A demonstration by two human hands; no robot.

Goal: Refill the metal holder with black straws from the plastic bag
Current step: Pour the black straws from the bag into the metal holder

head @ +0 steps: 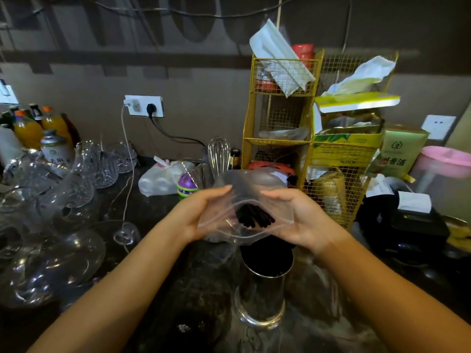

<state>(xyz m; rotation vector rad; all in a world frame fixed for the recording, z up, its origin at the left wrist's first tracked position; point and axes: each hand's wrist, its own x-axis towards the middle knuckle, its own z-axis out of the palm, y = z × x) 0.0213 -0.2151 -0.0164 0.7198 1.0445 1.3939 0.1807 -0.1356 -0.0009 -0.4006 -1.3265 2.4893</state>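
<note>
A clear plastic zip bag (pixel 251 183) is held up over the dark counter, its mouth pulled wide toward me. My left hand (pixel 201 212) grips the bag's left edge and my right hand (pixel 299 215) grips its right edge. A bundle of black straws (pixel 253 217) lies inside the bag, ends showing at the mouth. Directly below the bag stands the cylindrical metal holder (pixel 262 291), upright on the counter, its inside dark.
Several upturned glasses (pixel 76 179) crowd the counter's left side, with bottles (pixel 28 131) behind them. A yellow wire rack (pixel 277 118) and boxes stand at the back right, a whisk (pixel 218 154) and a white bag (pixel 159 179) behind the hands. A black device (pixel 413 225) sits at right.
</note>
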